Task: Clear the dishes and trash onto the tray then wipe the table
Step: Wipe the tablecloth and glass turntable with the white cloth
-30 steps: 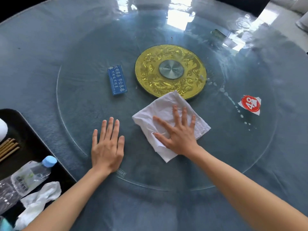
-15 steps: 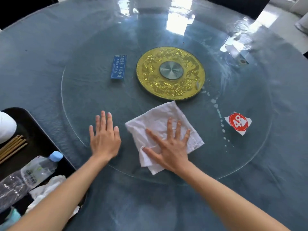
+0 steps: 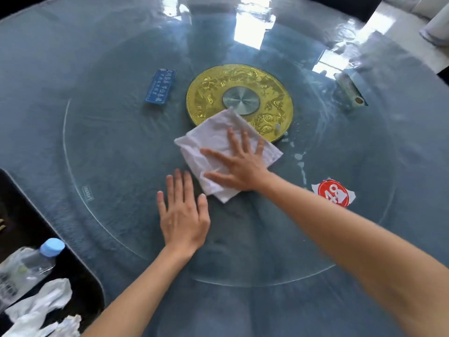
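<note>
Since the earlier frame the white cloth [image 3: 224,152] has been pushed farther out, so its far corner now overlaps the gold centre disc [image 3: 239,100]. Nearest, the left hand [image 3: 184,215] is laid flat with fingers straight on the glass turntable [image 3: 109,166], holding nothing, the black tray [image 3: 36,215] with a water bottle [image 3: 29,266] and crumpled tissues [image 3: 41,305] lying to its left. Just beyond and to its right, the cloth is pressed flat under the spread fingers of the right hand [image 3: 239,164], a red number tag [image 3: 334,193] lying to that hand's right.

To your right, the red round sticker [image 3: 333,192] on the glass turntable [image 3: 102,152] reads "49". Your blue card [image 3: 160,86] beside the gold disc carries white characters too small to read. The bottle [image 3: 26,268] label is too blurred to read.
</note>
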Action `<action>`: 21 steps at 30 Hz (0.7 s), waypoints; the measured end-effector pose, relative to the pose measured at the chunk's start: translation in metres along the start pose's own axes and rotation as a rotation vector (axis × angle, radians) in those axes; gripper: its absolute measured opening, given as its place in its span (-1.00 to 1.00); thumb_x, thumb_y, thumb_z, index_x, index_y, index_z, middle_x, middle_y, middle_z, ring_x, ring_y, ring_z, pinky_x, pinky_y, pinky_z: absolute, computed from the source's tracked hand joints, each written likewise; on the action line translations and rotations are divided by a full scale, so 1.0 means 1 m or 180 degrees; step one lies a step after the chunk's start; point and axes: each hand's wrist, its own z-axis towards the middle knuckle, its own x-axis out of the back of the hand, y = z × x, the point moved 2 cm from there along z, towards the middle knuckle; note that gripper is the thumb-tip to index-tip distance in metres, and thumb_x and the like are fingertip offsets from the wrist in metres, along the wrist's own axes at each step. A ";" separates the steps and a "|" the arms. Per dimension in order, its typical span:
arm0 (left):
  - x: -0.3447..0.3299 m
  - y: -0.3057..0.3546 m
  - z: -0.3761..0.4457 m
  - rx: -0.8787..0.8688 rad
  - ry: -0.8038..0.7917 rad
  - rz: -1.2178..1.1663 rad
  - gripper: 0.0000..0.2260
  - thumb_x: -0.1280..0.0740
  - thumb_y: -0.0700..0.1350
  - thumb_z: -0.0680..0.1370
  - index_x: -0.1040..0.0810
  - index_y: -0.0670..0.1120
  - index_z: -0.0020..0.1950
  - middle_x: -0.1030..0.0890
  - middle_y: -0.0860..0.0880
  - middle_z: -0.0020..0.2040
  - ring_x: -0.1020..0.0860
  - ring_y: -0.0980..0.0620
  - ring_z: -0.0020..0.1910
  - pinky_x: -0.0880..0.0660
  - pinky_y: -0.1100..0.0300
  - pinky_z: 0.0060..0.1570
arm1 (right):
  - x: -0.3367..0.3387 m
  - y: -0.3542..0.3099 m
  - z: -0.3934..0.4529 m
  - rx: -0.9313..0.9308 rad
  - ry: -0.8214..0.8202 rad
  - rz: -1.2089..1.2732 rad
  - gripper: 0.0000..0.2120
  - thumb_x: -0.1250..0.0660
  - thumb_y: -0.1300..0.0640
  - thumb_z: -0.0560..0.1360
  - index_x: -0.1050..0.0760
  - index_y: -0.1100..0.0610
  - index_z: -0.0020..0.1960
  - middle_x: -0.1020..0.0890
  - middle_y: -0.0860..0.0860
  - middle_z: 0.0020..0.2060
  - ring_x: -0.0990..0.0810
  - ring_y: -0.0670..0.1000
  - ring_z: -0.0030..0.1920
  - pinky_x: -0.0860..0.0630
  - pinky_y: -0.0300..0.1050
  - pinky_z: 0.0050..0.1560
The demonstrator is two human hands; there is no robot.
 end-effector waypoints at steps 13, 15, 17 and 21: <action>-0.005 -0.012 0.010 -0.0121 -0.0079 0.0447 -0.44 0.08 0.17 0.65 0.08 0.10 0.64 0.10 0.04 0.65 0.17 0.03 0.62 0.17 -0.12 0.56 | 0.013 0.125 -0.058 -0.1753 -0.0149 0.0488 -0.26 0.16 -0.72 0.31 0.24 -0.61 0.44 0.40 0.08 0.60 0.45 0.27 0.56 0.38 0.56 0.39; -0.001 -0.019 0.016 -0.0172 -0.0126 0.0504 -0.43 0.10 0.19 0.64 0.08 0.11 0.64 0.10 0.05 0.65 0.17 0.03 0.62 0.18 -0.12 0.56 | 0.002 0.107 -0.087 -0.1804 -0.0088 0.0501 -0.28 0.15 -0.69 0.35 0.26 -0.58 0.45 0.40 0.10 0.59 0.44 0.28 0.56 0.35 0.54 0.42; 0.005 -0.027 0.025 -0.0229 -0.0181 0.0504 -0.42 0.12 0.20 0.63 0.08 0.11 0.64 0.10 0.05 0.65 0.16 0.03 0.62 0.18 -0.12 0.56 | -0.009 0.082 -0.115 -0.1803 -0.0008 0.0456 -0.30 0.15 -0.65 0.39 0.23 -0.55 0.48 0.36 0.14 0.60 0.41 0.30 0.57 0.31 0.51 0.45; 0.018 -0.049 0.045 -0.0366 -0.0275 0.0588 -0.43 0.11 0.21 0.63 0.07 0.13 0.64 0.10 0.07 0.65 0.16 0.02 0.62 0.18 -0.10 0.56 | -0.026 0.031 -0.151 -0.1742 0.0104 0.0509 -0.32 0.10 -0.60 0.44 0.16 -0.51 0.51 0.34 0.17 0.61 0.41 0.32 0.57 0.32 0.47 0.47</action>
